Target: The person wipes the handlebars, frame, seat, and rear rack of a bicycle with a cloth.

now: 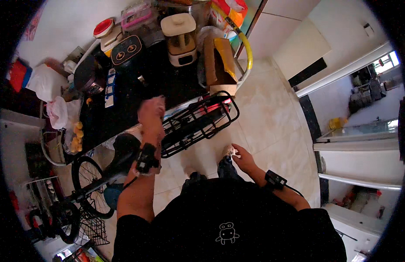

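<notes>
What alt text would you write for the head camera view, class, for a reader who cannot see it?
Seen from above, a person's left hand reaches to a cluttered dark countertop above a bicycle's black wire rear rack, while the right hand hangs low holding something small and pale. A cream kettle-like appliance and a cardboard box stand on the counter.

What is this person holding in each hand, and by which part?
The right hand pinches a small white crumpled scrap at its edge with the fingertips. The left hand is blurred above the black counter; whether it holds anything cannot be told.
</notes>
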Tool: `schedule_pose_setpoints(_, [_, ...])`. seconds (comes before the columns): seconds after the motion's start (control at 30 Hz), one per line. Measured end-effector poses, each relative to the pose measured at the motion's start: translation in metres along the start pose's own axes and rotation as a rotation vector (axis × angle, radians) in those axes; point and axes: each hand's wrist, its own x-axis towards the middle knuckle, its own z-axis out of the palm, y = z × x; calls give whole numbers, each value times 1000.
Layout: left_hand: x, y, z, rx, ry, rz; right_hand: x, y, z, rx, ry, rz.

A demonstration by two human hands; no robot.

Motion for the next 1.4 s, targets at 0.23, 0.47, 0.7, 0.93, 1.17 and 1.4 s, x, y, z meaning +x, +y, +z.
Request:
schedule_pose_setpoints(0.23, [-10, 41, 112, 340, -146, 454, 12, -2, -54, 119, -110, 139])
schedule_pose_setpoints(0.47, [-12, 116, 174, -244, -605, -157, 30, 38, -93, 107, -213, 131])
schedule_pose_setpoints(0.7, [-67, 178, 150, 132, -805, -78, 62, 74, -110, 294, -236, 182])
schedule_pose_setpoints(0.93, [-144, 107, 64, 147, -798, -243, 86, 90, -110, 397, -289, 171])
schedule_pose_setpoints(1.17, [-211, 23, -84, 341, -516, -539, 69, 73, -111, 460, -189, 243])
schedule_pose_setpoints(1.4, [-255, -65, -100, -312, -98, -598, 4, 83, -81, 442, -143, 387])
